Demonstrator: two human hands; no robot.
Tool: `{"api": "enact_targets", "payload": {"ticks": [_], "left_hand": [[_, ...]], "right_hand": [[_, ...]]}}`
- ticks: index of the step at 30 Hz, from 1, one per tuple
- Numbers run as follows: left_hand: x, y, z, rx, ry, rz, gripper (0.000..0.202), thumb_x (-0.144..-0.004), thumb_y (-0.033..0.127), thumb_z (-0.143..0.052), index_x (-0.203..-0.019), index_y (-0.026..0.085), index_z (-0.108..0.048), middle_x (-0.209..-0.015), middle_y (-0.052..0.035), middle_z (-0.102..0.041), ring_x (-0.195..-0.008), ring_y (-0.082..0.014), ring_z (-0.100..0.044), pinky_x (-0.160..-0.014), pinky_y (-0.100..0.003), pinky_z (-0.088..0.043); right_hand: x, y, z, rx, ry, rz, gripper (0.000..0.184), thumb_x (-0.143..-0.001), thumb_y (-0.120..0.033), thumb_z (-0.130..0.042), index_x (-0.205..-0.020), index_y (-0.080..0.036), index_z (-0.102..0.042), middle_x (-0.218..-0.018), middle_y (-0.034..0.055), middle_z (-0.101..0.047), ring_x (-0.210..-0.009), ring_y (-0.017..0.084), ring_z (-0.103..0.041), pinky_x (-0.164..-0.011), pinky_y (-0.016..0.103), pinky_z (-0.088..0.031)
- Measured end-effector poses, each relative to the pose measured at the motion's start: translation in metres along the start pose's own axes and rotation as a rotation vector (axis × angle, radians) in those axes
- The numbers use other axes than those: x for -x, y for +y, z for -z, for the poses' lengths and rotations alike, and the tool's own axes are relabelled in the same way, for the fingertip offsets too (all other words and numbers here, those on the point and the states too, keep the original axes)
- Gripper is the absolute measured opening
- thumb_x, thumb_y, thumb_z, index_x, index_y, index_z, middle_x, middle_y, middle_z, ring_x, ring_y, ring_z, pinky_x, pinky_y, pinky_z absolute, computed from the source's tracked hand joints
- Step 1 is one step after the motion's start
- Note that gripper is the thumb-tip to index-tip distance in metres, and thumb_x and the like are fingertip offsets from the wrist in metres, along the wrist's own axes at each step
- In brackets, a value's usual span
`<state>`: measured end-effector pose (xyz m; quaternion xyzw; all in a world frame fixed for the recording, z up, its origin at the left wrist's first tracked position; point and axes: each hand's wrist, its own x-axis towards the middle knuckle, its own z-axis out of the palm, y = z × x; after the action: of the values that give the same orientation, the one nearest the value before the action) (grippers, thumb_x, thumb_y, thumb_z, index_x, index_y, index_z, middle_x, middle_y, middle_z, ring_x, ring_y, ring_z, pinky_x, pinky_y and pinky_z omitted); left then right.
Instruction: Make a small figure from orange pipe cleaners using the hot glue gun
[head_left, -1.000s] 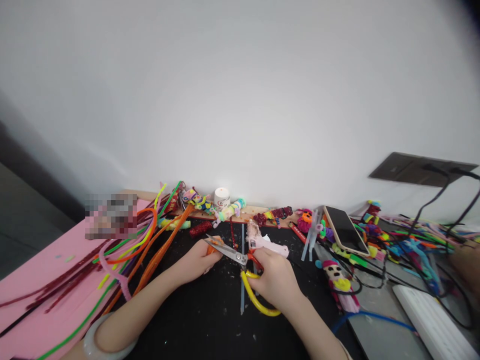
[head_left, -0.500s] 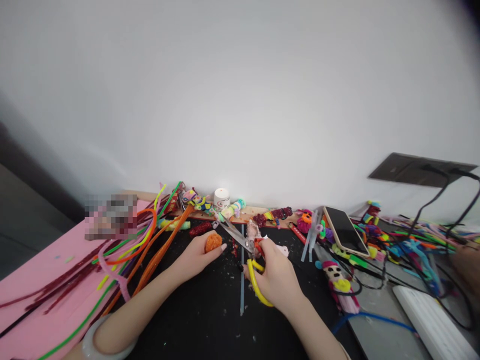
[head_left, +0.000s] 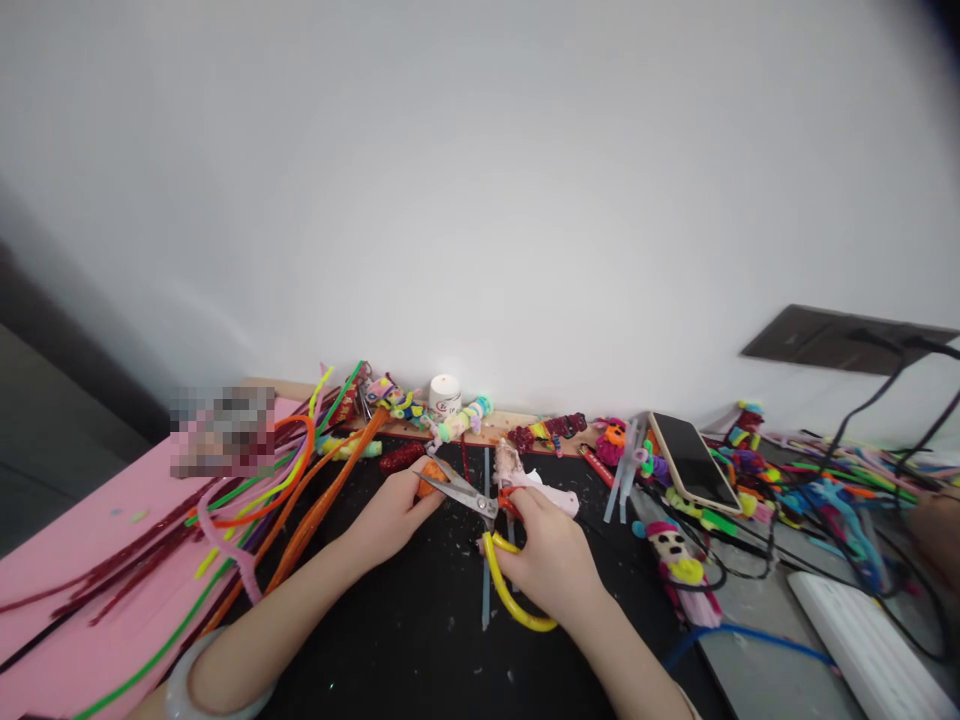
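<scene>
My left hand (head_left: 390,515) is closed around an orange fuzzy ball (head_left: 433,477), which looks like coiled pipe cleaner. In my right hand (head_left: 551,545) is a pair of scissors (head_left: 472,497) with red and yellow handles. Their slightly parted blades reach left across the orange ball; whether they touch it I cannot tell. Behind my right hand lies a pink glue gun (head_left: 555,495). A clear glue stick (head_left: 486,590) rests on the black mat (head_left: 405,640) between my hands. A dark red pipe-cleaner roll (head_left: 401,458) lies just beyond my left hand.
Loose pipe cleaners (head_left: 135,555) cover the pink surface at left. A white paper cup (head_left: 445,395) stands by the wall. To the right are a phone (head_left: 694,462), a pipe-cleaner doll (head_left: 679,570), a white power strip (head_left: 862,640) and black cables (head_left: 862,400). Another person's hand (head_left: 934,530) shows at far right.
The scissors have swung left and down, so their blades now lie across the orange ball. My left hand has turned slightly, with the ball still in its fingers.
</scene>
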<state>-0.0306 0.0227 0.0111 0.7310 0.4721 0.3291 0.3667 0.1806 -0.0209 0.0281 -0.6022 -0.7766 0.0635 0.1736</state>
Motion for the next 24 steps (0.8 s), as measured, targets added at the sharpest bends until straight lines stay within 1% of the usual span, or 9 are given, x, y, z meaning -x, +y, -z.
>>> {"api": "enact_targets", "payload": {"ticks": [3, 5, 8, 15, 20, 24], "left_hand": [[0.0, 0.004, 0.001, 0.003, -0.018, -0.029, 0.013, -0.088, 0.022, -0.045, -0.088, 0.018, -0.057, -0.089, -0.0054, -0.065, -0.084, -0.0209, -0.06, -0.081, -0.031, -0.046], [0.0, 0.004, 0.0, -0.002, -0.019, -0.037, 0.013, -0.088, 0.022, -0.045, -0.089, 0.019, -0.058, -0.091, -0.0062, -0.065, -0.087, -0.0219, -0.061, -0.084, -0.032, -0.046], [0.001, 0.001, 0.0, -0.042, -0.002, -0.028, 0.015, -0.088, 0.024, -0.045, -0.09, 0.019, -0.06, -0.092, -0.0069, -0.067, -0.089, -0.0234, -0.062, -0.086, -0.033, -0.045], [0.002, -0.006, -0.003, -0.107, 0.048, 0.018, 0.019, -0.087, 0.03, -0.048, -0.081, 0.019, -0.063, -0.085, -0.0074, -0.068, -0.085, -0.0253, -0.064, -0.081, -0.034, -0.047], [0.002, -0.008, -0.004, -0.078, 0.052, 0.032, 0.019, -0.086, 0.032, -0.049, -0.079, 0.02, -0.061, -0.081, -0.0062, -0.068, -0.08, -0.025, -0.063, -0.078, -0.034, -0.048], [0.002, -0.006, -0.003, -0.079, 0.066, 0.048, 0.019, -0.086, 0.034, -0.049, -0.082, 0.02, -0.06, -0.083, -0.0062, -0.067, -0.082, -0.0253, -0.062, -0.079, -0.035, -0.047]], "right_hand": [[0.0, -0.001, 0.001, 0.005, 0.01, 0.012, 0.022, -0.072, -0.036, -0.066, -0.084, -0.019, -0.058, -0.086, 0.0033, -0.064, -0.078, 0.021, -0.062, -0.062, 0.026, -0.038], [-0.001, -0.002, 0.001, 0.002, 0.021, 0.023, 0.023, -0.072, -0.036, -0.066, -0.086, -0.019, -0.059, -0.087, 0.0036, -0.065, -0.079, 0.021, -0.062, -0.062, 0.026, -0.038], [-0.002, -0.003, 0.001, 0.007, 0.017, 0.017, 0.022, -0.072, -0.035, -0.066, -0.084, -0.019, -0.06, -0.084, 0.0028, -0.065, -0.076, 0.02, -0.062, -0.061, 0.026, -0.037], [-0.002, -0.003, 0.002, 0.015, -0.016, -0.009, 0.016, -0.069, -0.031, -0.068, -0.07, -0.02, -0.057, -0.069, -0.0015, -0.061, -0.063, 0.015, -0.057, -0.054, 0.025, -0.029], [-0.002, -0.004, 0.001, 0.026, -0.033, -0.013, 0.016, -0.069, -0.028, -0.067, -0.064, -0.019, -0.054, -0.065, -0.0009, -0.06, -0.06, 0.014, -0.054, -0.053, 0.024, -0.027], [-0.001, -0.004, -0.002, 0.018, -0.027, 0.004, 0.019, -0.071, -0.027, -0.065, -0.061, -0.019, -0.051, -0.063, -0.0004, -0.059, -0.059, 0.015, -0.055, -0.053, 0.024, -0.027]]}}
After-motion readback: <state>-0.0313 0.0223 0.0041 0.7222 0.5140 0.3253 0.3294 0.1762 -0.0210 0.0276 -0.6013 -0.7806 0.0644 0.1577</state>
